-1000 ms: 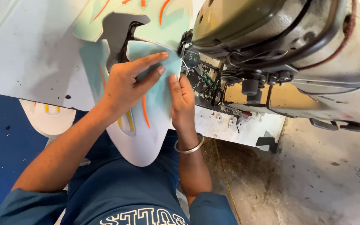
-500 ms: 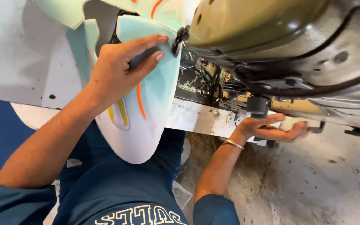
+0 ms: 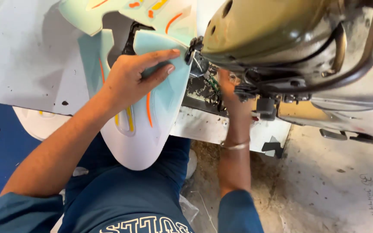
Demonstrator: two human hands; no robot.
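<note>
Shoe upper (image 3: pixel 152 125): we are seeing a pale mint foam-like panel with orange stripes, overhanging the tabletop (image 3: pixel 22 64) edge.
Left hand (image 3: pixel 132 80): we are pressing it flat, fingers spread.
Right hand (image 3: pixel 234 97): we are reaching under the sewing machine (image 3: pixel 281 39); fingers hidden, cannot tell.
Room: we are finding it tight at the needle.

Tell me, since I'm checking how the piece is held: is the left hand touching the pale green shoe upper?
Touching. The head view shows the left hand pressed flat on the pale green shoe upper, fingers spread across its surface beside the sewing machine.
</note>
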